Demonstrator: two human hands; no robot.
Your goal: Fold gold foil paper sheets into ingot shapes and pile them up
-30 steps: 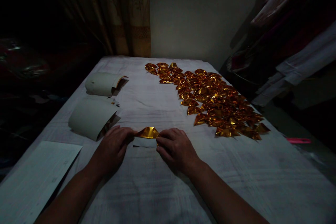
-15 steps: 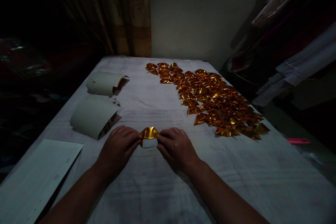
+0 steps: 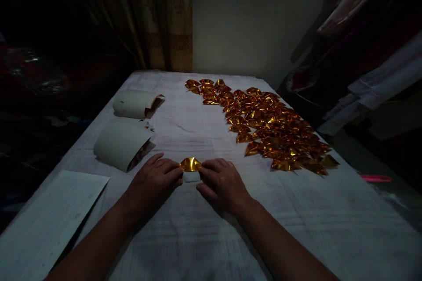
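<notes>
A small gold foil piece (image 3: 190, 164) with a white underside lies on the cloth-covered table (image 3: 211, 228) between my hands. My left hand (image 3: 154, 182) pinches its left end, fingers curled on it. My right hand (image 3: 221, 183) grips its right end, fingers bent down against the cloth. The foil is folded into a small peaked shape.
Several folded gold foil pieces (image 3: 263, 123) are spread over the right half of the table. Two curled white paper rolls (image 3: 123, 142) (image 3: 135, 103) lie at the left. A flat white sheet (image 3: 49, 224) sits at the near left. Curtain and hanging clothes surround the table.
My hands have drawn closer together, and the gold foil piece between them has become narrower and more tightly folded.
</notes>
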